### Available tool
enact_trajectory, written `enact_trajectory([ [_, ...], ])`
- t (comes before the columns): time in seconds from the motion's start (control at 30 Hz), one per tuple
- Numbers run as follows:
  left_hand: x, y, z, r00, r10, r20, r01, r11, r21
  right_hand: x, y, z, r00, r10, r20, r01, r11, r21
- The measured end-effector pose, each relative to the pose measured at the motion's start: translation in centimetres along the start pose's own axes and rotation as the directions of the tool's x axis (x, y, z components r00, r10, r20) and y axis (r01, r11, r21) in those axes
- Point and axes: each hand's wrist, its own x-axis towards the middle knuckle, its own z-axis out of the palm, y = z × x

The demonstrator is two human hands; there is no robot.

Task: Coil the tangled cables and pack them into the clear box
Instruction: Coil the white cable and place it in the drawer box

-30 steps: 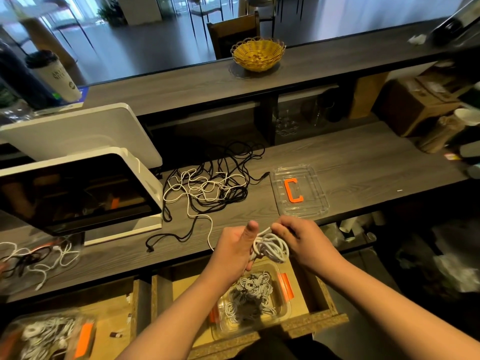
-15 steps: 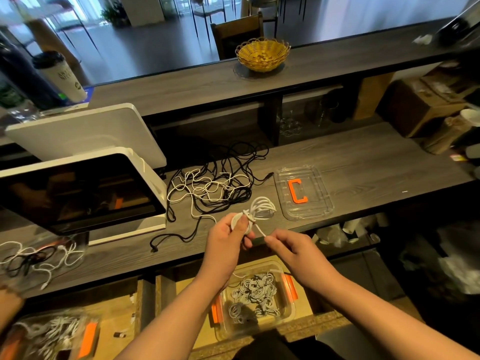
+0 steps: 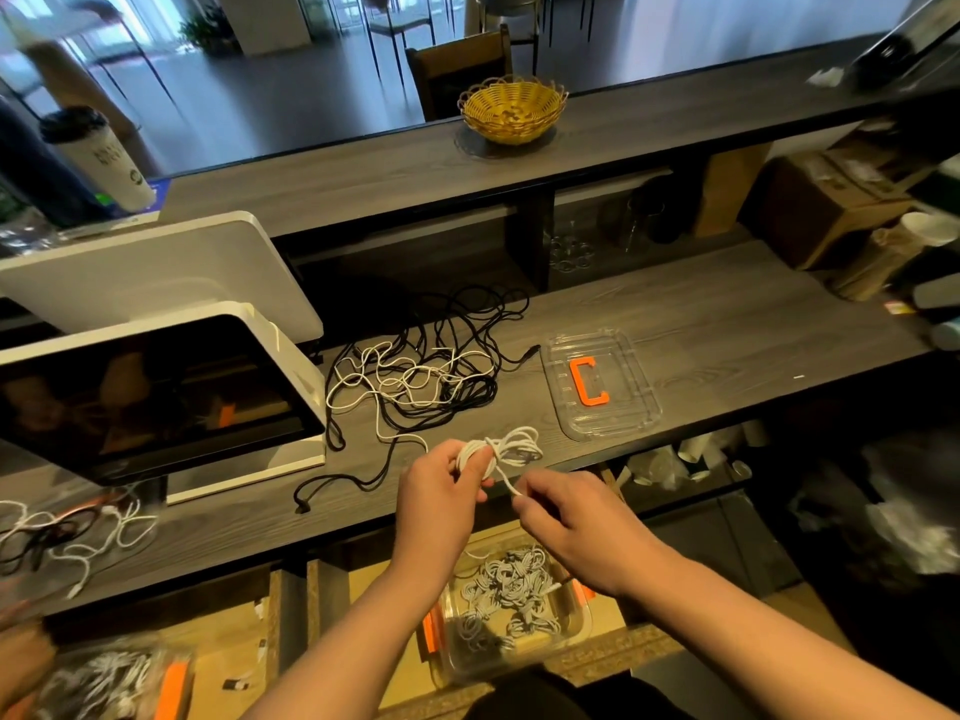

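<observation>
Change: since half a second ago the white coil (image 3: 506, 449) is pulled a bit wider, and the right hand (image 3: 569, 522) draws the loose end out lower right of it.
Left hand: left hand (image 3: 441, 498) grips the coil bundle, fingers curled round one side of the loops (thumb on top).
Right hand: pinches the cable's free end between thumb and fingers, just right of the left hand.
Coil: held above the near edge of the desk (image 3: 701, 324), loops fanning up and right, one strand crossing round the middle.
Tangle: black and white cables (image 3: 415, 376) lie in a loose heap on the desk behind the hands, between the monitor (image 3: 150, 397) and the lid (image 3: 600, 387); one black end trails toward the near edge.
Clear box: clear box (image 3: 506, 623) sits in an open drawer below the desk, under the forearms, with orange clips at its sides and a pile of coiled pale cables inside.
Lid: clear, orange C-shaped piece on it, flat on the desk right of the tangle, apart from it.
Far left: more white and black cables (image 3: 67, 532) on the desk near the monitor base (partly blurred).
Lower left: a second clear container (image 3: 119, 683) with white cables and an orange clip.
Upper shelf: yellow woven basket (image 3: 511, 109) and a paper cup (image 3: 101, 158) at far left.
</observation>
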Motion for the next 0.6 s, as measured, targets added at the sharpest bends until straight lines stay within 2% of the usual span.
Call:
enact_trajectory([
  [0.13, 0.2, -0.5, -0.4, 0.994, 0.003, 0.107, -0.018, 0.991, 0.134, 0.9, -0.1, -0.8, 0.999, -0.043, -0.028, 0.038, 0.987, -0.159],
  [0.23, 0.6, -0.7, -1.1, 0.970, -0.030, 0.243, -0.014, 0.984, 0.177, 2.0, 0.2, -1.7, 0.998, -0.046, -0.041, 0.035, 0.970, -0.239],
  [0.3, 0.5, -0.5, -1.4, 0.941, -0.048, 0.334, -0.001, 0.989, 0.145, 2.6, 0.6, -2.1, 0.997, -0.061, -0.044, 0.047, 0.962, -0.268],
  [0.4, 0.2, -0.1, -1.4, 0.917, -0.040, 0.397, 0.017, 0.998, 0.061, 3.0, 1.3, -3.2, 0.998, -0.011, -0.058, -0.005, 0.964, -0.265],
  [0.47, 0.1, 0.1, -1.5, 0.896, -0.054, 0.442, 0.066, 0.998, -0.014, 3.0, 1.8, -3.9, 0.998, -0.003, -0.067, -0.014, 0.967, -0.253],
  [0.6, -0.1, 0.1, -2.1, 0.843, -0.080, 0.532, 0.194, 0.968, -0.161, 3.2, 2.1, -4.2, 1.000, -0.006, 0.000, 0.006, 0.988, -0.154],
])
